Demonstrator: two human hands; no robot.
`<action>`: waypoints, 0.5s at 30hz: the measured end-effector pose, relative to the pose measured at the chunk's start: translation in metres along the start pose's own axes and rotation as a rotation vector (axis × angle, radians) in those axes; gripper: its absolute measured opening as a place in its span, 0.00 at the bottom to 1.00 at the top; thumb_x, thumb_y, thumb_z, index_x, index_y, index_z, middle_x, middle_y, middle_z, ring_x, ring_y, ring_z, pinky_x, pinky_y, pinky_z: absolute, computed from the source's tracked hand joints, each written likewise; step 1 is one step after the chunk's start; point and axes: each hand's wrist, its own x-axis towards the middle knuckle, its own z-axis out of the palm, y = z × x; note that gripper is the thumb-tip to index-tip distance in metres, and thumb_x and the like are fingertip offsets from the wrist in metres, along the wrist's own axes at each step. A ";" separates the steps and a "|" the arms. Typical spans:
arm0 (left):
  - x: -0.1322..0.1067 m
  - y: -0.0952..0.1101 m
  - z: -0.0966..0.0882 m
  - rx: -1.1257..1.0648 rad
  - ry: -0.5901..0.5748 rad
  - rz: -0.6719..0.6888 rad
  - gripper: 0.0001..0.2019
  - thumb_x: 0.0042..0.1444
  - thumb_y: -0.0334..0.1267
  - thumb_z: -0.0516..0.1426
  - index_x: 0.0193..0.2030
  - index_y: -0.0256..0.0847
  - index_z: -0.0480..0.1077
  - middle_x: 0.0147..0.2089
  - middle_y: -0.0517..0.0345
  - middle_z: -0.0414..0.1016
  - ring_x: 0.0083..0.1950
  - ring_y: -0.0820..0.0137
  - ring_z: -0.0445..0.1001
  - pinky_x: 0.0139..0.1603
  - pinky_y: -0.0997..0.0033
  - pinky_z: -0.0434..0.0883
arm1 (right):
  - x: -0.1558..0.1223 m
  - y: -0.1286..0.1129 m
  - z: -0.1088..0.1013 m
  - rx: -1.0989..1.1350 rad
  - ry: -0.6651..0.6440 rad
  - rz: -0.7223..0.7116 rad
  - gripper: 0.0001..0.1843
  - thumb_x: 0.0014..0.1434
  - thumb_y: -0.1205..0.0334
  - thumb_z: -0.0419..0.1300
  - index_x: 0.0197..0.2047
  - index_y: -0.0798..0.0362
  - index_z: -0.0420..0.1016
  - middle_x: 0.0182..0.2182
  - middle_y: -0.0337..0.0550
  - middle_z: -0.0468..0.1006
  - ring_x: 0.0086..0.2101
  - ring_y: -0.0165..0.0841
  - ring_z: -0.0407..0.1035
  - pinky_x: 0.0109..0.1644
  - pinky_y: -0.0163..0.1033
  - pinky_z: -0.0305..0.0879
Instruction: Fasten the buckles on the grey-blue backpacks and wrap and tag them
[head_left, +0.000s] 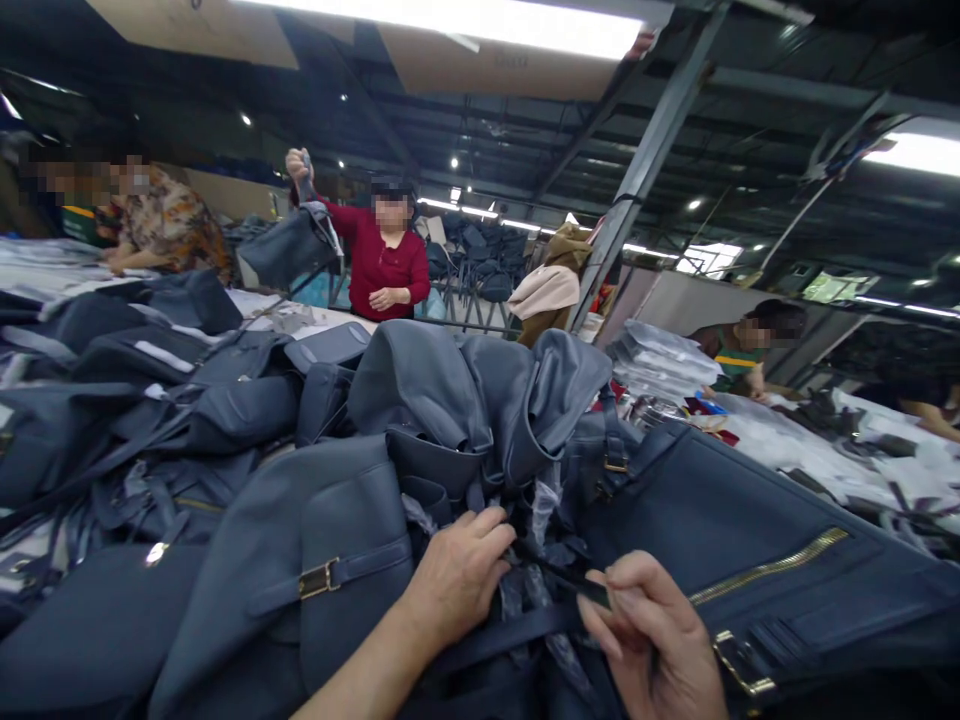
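Observation:
My left hand (461,565) is closed, its fingertips curled down among the navy bags at the middle of the pile; what they grip is hidden. A thin dark strap (559,574) runs from beside those fingers to my right hand (656,630), which pinches it between thumb and fingers. Around both hands lie bag straps (517,632) and bits of clear plastic wrap (546,510). To the left is a navy bag with a gold buckle (319,578). A larger navy bag (720,510) with a gold zip leans at the right.
Many more navy bags (240,410) cover the left side. Across the table a person in a red top (386,265) holds up a bag (289,245). Other people work at far left and right. Plastic-wrapped stacks (660,360) and a metal post (649,150) stand behind, right.

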 end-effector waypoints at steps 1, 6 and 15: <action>0.003 -0.001 -0.003 -0.068 0.020 -0.038 0.13 0.61 0.32 0.53 0.52 0.44 0.66 0.54 0.55 0.73 0.52 0.63 0.72 0.54 0.63 0.70 | 0.000 0.001 0.000 0.010 -0.033 0.024 0.08 0.54 0.55 0.66 0.29 0.49 0.75 0.15 0.30 0.61 0.15 0.23 0.55 0.20 0.29 0.50; 0.021 0.002 -0.014 -0.132 0.009 -0.197 0.08 0.60 0.35 0.54 0.45 0.42 0.69 0.42 0.57 0.75 0.44 0.66 0.74 0.46 0.68 0.70 | -0.007 0.003 0.017 0.042 -0.057 0.107 0.12 0.52 0.53 0.68 0.27 0.50 0.74 0.12 0.30 0.58 0.14 0.22 0.51 0.19 0.28 0.43; 0.033 0.017 0.003 0.057 -0.028 -0.230 0.09 0.57 0.26 0.48 0.37 0.40 0.67 0.42 0.51 0.72 0.42 0.63 0.72 0.43 0.65 0.68 | -0.006 -0.002 0.024 0.034 0.021 0.126 0.13 0.47 0.52 0.71 0.25 0.51 0.74 0.12 0.29 0.56 0.15 0.21 0.51 0.20 0.28 0.44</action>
